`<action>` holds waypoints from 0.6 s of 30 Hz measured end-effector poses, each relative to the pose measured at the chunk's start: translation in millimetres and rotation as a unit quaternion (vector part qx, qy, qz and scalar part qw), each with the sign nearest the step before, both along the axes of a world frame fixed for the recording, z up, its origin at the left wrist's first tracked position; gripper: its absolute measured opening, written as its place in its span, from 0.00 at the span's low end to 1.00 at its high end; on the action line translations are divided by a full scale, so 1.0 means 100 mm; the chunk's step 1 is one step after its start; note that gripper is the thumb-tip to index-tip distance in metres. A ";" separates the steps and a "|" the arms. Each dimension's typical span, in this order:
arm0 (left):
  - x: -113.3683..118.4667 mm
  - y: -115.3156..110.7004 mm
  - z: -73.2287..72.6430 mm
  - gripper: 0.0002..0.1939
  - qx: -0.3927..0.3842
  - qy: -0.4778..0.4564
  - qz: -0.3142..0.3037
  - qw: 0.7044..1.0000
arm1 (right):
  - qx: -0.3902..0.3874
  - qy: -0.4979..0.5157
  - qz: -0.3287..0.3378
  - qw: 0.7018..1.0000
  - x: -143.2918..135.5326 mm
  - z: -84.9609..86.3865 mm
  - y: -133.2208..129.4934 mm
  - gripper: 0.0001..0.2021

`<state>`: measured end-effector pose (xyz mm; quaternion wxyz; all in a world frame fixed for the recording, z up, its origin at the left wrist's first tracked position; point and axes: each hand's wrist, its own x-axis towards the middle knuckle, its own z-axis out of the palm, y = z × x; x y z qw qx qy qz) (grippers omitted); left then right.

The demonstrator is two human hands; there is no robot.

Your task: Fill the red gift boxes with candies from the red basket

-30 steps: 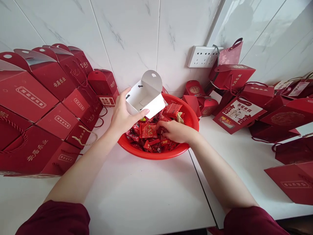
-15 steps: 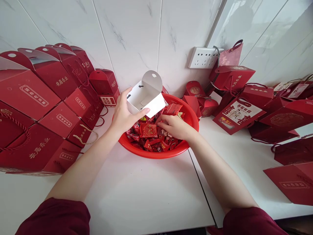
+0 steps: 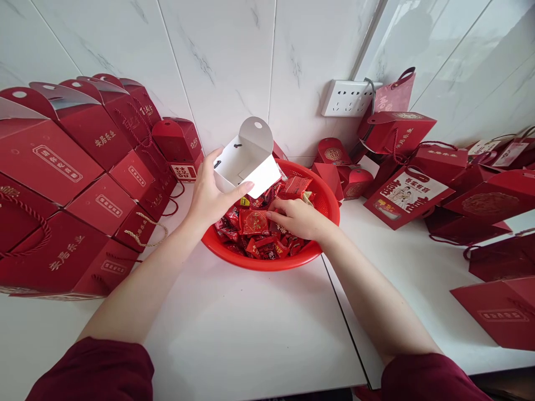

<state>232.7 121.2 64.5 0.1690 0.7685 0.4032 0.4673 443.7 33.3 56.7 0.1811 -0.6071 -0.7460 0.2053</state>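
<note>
My left hand (image 3: 211, 192) grips a candy box (image 3: 246, 161) by its left side, thumb on the near wall. The box is tilted, its white inside faces me, and one rounded flap with a hole stands up. Below it is a red plastic basket (image 3: 267, 266) full of red-wrapped candies (image 3: 254, 223). My right hand (image 3: 296, 217) reaches into the basket's right half, fingers curled down among the candies. Its fingertips are partly hidden, so what they pinch does not show clearly.
Red gift boxes (image 3: 96, 139) with rope handles are stacked at the left. More red boxes (image 3: 409, 192) crowd the right side, against the tiled wall. A power socket (image 3: 345, 99) is fixed there. A dark seam (image 3: 346, 317) crosses the white tabletop (image 3: 251, 323).
My left hand and the box have shifted slightly left and up. The fingers of my right hand have curled in more among the candies.
</note>
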 end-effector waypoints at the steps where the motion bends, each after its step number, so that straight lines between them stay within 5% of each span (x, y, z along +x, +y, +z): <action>1: 0.00 0.00 0.00 0.46 -0.001 -0.006 0.001 1.000 | 0.003 -0.007 0.002 1.000 0.00 -0.01 0.00 0.16; 11: -0.01 0.01 0.01 0.45 -0.021 -0.032 0.012 0.999 | 0.025 -0.043 0.008 0.999 -0.05 0.01 -0.06 0.19; 18: -0.08 0.23 -0.14 0.44 -0.011 -0.081 -0.014 0.997 | 0.028 -0.061 0.006 0.998 -0.09 0.02 -0.07 0.16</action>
